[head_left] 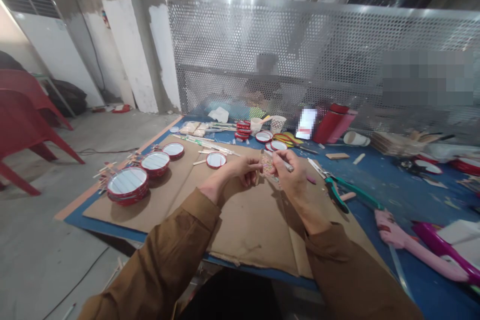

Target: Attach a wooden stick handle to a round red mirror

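Note:
My left hand (245, 171) is closed, pinching a thin wooden stick (257, 177) upright over the cardboard sheet (247, 230). Close to its right, my right hand (291, 174) is closed around a slim white pen-like tool (287, 165), whose tip points toward the stick. Small colourful bits (267, 164) lie on the cardboard between the hands. Beyond my left hand sits a small round red-rimmed disc (216, 160) with a pale top. On the left, stacks of similar discs (127, 186) carry thin sticks poking out behind them.
Teal-handled pliers (336, 196) and a pink glue gun (414, 247) lie to the right on the blue table (378, 175). Along the back stand paper cups (278, 124), a lit phone (306, 123) and a red flask (330, 123), before a perforated metal panel (232, 35).

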`<state>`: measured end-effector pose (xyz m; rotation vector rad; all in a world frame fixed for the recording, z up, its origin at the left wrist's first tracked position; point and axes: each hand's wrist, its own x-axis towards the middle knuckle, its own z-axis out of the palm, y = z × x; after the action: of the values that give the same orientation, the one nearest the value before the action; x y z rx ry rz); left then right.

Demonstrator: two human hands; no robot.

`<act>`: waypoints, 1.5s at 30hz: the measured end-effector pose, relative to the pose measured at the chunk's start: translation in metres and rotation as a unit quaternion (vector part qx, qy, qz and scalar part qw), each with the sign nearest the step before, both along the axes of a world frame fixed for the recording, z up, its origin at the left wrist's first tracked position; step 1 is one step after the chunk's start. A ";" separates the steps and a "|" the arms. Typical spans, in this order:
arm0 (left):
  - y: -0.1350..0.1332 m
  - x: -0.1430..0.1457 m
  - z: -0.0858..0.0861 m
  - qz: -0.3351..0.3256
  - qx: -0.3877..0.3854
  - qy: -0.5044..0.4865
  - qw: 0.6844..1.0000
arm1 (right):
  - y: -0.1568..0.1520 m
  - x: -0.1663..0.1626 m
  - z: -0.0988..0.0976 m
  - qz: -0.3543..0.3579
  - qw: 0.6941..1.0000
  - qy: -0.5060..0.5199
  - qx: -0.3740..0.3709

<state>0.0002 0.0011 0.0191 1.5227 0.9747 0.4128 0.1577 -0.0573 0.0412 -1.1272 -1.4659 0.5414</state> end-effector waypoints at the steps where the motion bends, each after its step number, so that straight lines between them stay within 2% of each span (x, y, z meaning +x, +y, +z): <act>1: 0.000 0.000 0.000 -0.002 0.001 0.001 1.000 | 0.000 0.000 0.000 0.002 1.000 -0.001 -0.002; 9: 0.003 0.001 -0.004 0.001 0.006 0.001 1.000 | -0.002 0.000 0.002 0.012 1.000 -0.016 0.001; 21: 0.005 0.000 -0.007 -0.004 0.000 -0.009 1.000 | -0.002 0.000 0.003 -0.011 0.999 -0.040 0.015; 31: -0.002 0.001 0.003 -0.001 0.003 0.004 1.000 | -0.001 0.001 0.001 -0.006 0.999 -0.029 0.013; 45: 0.004 0.001 -0.005 -0.013 0.006 -0.017 1.000 | -0.002 0.000 0.001 0.002 0.999 -0.034 0.007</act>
<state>0.0010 0.0051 0.0136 1.5325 0.9273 0.4243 0.1572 -0.0593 0.0420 -1.1430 -1.5280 0.4989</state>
